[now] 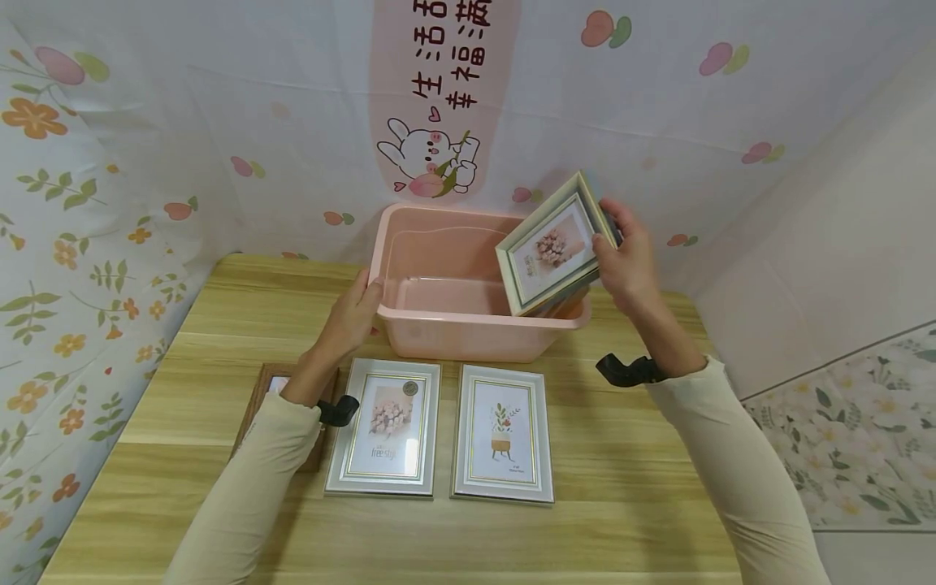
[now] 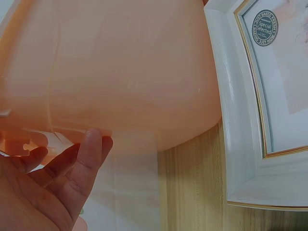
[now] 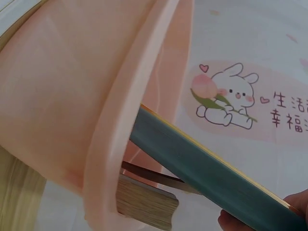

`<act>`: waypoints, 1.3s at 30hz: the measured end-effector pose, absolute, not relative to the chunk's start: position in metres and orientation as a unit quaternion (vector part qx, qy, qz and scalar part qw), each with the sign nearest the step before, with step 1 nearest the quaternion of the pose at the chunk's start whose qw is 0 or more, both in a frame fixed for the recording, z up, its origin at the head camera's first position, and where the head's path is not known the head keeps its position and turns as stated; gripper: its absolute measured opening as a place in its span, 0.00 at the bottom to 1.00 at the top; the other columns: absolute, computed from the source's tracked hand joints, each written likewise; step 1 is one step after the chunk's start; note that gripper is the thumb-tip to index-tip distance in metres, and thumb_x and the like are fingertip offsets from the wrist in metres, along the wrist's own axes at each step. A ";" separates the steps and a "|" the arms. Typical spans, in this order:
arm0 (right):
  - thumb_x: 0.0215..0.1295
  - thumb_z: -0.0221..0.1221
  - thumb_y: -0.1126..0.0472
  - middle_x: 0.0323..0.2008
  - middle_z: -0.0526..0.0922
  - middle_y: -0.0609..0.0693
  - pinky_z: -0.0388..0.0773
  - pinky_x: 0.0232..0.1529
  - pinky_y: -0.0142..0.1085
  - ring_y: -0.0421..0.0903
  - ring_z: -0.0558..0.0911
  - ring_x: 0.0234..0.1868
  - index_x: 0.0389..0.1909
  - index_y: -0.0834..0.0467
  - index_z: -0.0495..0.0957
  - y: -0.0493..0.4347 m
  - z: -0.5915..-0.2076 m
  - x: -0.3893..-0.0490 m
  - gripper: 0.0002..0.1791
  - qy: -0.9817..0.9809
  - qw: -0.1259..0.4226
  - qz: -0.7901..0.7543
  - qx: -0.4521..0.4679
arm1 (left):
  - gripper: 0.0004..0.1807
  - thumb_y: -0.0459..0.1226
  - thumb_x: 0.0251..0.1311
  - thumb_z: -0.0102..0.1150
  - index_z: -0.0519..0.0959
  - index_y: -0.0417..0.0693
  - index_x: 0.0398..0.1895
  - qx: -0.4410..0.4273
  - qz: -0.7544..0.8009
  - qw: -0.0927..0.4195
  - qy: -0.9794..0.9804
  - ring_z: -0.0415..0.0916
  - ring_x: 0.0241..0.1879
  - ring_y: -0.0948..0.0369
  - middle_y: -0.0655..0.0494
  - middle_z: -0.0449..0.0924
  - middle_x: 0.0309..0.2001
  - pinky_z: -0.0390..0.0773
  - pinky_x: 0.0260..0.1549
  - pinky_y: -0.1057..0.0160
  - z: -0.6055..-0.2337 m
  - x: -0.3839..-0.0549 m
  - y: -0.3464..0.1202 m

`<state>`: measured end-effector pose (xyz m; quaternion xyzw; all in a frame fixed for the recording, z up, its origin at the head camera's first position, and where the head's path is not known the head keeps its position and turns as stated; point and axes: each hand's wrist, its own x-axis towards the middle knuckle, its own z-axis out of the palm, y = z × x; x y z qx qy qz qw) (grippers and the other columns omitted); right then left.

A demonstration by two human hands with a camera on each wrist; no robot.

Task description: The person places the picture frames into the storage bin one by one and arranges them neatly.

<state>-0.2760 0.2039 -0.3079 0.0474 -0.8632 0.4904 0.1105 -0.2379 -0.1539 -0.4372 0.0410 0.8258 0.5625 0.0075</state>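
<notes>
Where the wooden table (image 1: 629,504) bears a tub (image 1: 468,336), cloth (image 1: 292,122) hangs behind.

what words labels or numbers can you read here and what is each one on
"生活" and "幸福": wall cloth, following characters cut off
"JUST BAKED FRESH", "Special Selected": round sticker; its lower rim is too small to be sure
"free styl", ending unclear: left white frame's print
Too small or blurred to read: lettering on the right white frame's print and on the held frame's print
</notes>
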 end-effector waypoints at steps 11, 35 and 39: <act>0.71 0.47 0.72 0.69 0.65 0.66 0.69 0.65 0.53 0.58 0.69 0.65 0.72 0.66 0.60 0.197 -0.326 -0.280 0.29 -0.901 0.156 0.395 0.092 | 0.31 0.56 0.75 0.30 0.59 0.49 0.72 0.038 0.563 0.007 0.825 0.72 0.50 0.45 0.40 0.71 0.58 0.82 0.34 0.40 -0.438 -0.238 -0.154; 0.69 0.44 0.75 0.69 0.60 0.74 0.66 0.67 0.59 0.70 0.65 0.68 0.70 0.74 0.60 0.183 -0.365 -0.292 0.28 -0.930 0.193 0.271 0.157 | 0.30 0.53 0.76 0.30 0.59 0.47 0.73 0.048 0.560 0.000 0.827 0.72 0.49 0.45 0.39 0.71 0.58 0.83 0.33 0.41 -0.438 -0.239 -0.155; 0.71 0.41 0.73 0.71 0.56 0.75 0.65 0.67 0.59 0.70 0.63 0.69 0.71 0.73 0.58 0.181 -0.367 -0.291 0.27 -0.940 0.180 0.249 0.149 | 0.29 0.53 0.76 0.30 0.60 0.48 0.72 0.046 0.556 0.000 0.830 0.73 0.48 0.46 0.40 0.72 0.58 0.83 0.33 0.42 -0.439 -0.240 -0.155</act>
